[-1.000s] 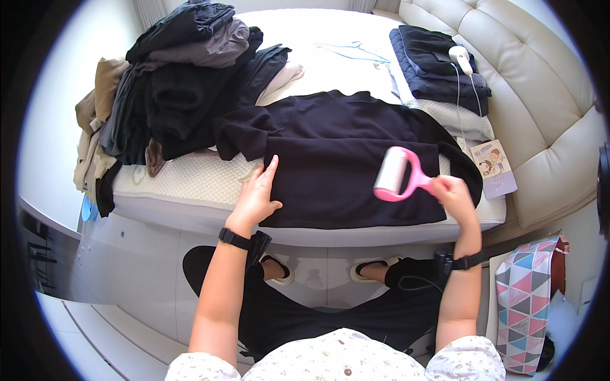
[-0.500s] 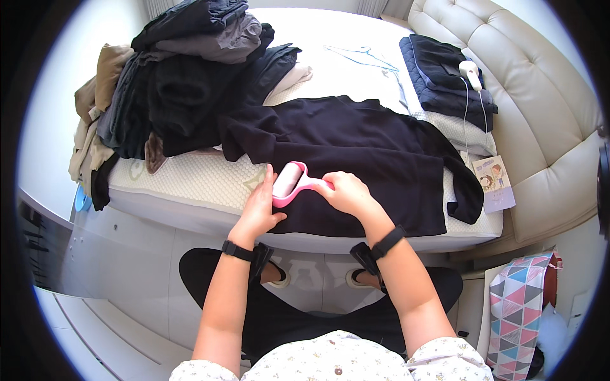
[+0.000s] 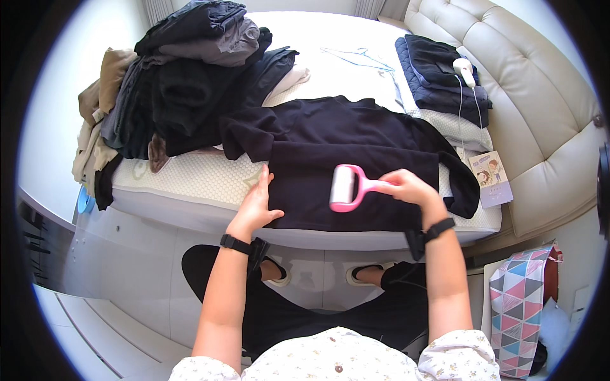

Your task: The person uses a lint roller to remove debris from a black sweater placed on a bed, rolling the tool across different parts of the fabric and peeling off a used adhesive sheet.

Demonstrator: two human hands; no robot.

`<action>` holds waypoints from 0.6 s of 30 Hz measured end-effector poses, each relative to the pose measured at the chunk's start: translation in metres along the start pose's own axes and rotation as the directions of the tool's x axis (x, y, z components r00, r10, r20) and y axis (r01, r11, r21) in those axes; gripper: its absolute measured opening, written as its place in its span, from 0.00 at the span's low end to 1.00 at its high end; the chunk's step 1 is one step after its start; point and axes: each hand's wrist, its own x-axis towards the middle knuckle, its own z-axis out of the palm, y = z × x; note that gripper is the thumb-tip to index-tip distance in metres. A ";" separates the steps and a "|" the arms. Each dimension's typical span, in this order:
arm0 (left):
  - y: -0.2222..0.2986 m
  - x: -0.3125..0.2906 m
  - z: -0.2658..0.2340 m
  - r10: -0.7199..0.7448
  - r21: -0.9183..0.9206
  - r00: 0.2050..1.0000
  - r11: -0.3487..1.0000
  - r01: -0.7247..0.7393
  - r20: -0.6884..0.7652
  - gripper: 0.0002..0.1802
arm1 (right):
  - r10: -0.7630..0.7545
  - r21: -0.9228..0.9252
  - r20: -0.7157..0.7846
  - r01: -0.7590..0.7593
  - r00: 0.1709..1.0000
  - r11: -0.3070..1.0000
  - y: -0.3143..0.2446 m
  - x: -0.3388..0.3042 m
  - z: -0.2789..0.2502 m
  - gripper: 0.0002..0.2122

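A heap of black, grey and tan clothes [image 3: 184, 89] rises at left; a thin light-blue hanger [image 3: 382, 65] lies flat; a white corded handheld device [image 3: 464, 71] rests on folded dark garments [image 3: 432, 76]; a multicoloured triangle-patterned bag [image 3: 516, 311] stands lower right.

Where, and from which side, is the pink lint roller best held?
The lint roller is probably best gripped by its slim pink handle, coming from the right: the handle points that way, and the wide pale roll at the left end is then left free to turn. The right hand holds it this way.
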 end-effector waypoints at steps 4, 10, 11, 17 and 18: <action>-0.001 0.000 0.002 -0.001 0.000 1.000 1.000 0.001 0.016 0.69 | 0.229 0.014 -0.089 -0.229 0.969 0.973 0.049 -0.083 -0.056 0.18; -0.004 -0.004 -0.001 0.057 0.063 0.998 0.996 -0.056 -0.017 0.65 | 0.265 0.028 -0.331 -0.272 0.905 0.962 0.054 -0.166 -0.085 0.14; 0.000 -0.003 -0.002 0.040 0.104 0.999 0.994 -0.040 0.007 0.64 | 0.228 0.057 -0.355 -0.222 0.907 0.973 0.048 -0.173 -0.084 0.13; -0.002 -0.005 0.010 0.076 0.188 0.997 0.979 -0.071 -0.015 0.61 | -0.055 0.058 -0.278 0.074 0.959 0.996 -0.010 -0.115 -0.045 0.14; -0.003 -0.007 0.010 0.072 0.199 0.997 0.978 -0.066 -0.020 0.61 | -0.148 0.054 -0.257 0.167 0.955 0.985 -0.023 -0.091 -0.026 0.15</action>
